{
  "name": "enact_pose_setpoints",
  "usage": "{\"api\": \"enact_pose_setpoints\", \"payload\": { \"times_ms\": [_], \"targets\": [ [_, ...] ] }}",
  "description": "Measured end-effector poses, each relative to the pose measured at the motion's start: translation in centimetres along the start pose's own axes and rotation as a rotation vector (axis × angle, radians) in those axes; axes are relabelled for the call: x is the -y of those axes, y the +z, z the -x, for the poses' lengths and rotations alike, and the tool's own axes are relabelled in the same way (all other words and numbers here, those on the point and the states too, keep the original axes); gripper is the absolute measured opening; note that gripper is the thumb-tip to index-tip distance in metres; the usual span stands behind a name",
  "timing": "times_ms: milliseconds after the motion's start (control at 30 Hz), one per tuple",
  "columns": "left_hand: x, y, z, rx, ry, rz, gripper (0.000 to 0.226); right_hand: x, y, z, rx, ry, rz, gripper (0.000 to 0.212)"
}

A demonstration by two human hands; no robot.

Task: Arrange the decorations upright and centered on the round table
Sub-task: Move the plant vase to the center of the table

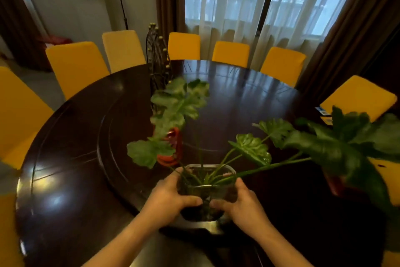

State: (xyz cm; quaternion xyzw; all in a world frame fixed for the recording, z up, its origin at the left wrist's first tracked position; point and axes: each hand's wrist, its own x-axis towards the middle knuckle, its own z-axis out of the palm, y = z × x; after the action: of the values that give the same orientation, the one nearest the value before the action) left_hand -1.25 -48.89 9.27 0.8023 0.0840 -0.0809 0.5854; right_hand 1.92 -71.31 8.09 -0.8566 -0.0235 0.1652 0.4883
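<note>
Your left hand (167,196) and right hand (240,201) grip the glass vase (206,193) between their fingers, thumbs nearly touching in front; its leaves (173,106) spread beyond your fingertips over the round table (71,158).

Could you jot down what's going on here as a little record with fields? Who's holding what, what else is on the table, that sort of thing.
Setting: dining room, dark round table ringed by yellow chairs
Left hand: gripping the left side of the glass vase
Right hand: gripping the vase's right side
Vase contents: green leafy stems, some leaning far to the right
Vase position: near the table's front edge, not centered
Behind the vase: a red ornament, partly hidden by leaves
Farther back: a dark wire wheel-shaped decoration, standing upright
Windows: sheer curtains drawn
</note>
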Motion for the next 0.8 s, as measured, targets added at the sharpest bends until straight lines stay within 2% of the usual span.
{"api": "enact_pose_setpoints", "payload": {
  "times_ms": [33,100,300,333,433,800],
  "targets": [
    [-1.1,-0.1,-2.0,-0.015,0.030,0.001,0.073,0.8,-1.1,-1.9,-0.014,-0.027,0.012,0.116],
    [-2.7,0.1,-5.9,-0.052,0.076,0.058,0.076,1.8,-3.0,-5.6,-0.039,-0.074,0.012,0.121],
    [-4.7,2.0,-16.6,-0.158,0.130,0.259,0.081,3.0,-6.4,-16.5,-0.072,-0.132,-0.079,0.088],
    [-4.8,2.3,-18.0,-0.171,0.138,0.256,0.078,2.8,-6.8,-18.1,-0.065,-0.136,-0.093,0.088],
    [-4.8,3.0,-22.0,-0.198,0.143,0.235,0.073,2.1,-8.0,-23.1,-0.040,-0.122,-0.058,0.108],
    [-5.3,3.9,-35.5,-0.187,0.095,0.184,0.073,0.6,-10.6,-37.5,-0.065,-0.153,0.068,0.102]
  ]
}}
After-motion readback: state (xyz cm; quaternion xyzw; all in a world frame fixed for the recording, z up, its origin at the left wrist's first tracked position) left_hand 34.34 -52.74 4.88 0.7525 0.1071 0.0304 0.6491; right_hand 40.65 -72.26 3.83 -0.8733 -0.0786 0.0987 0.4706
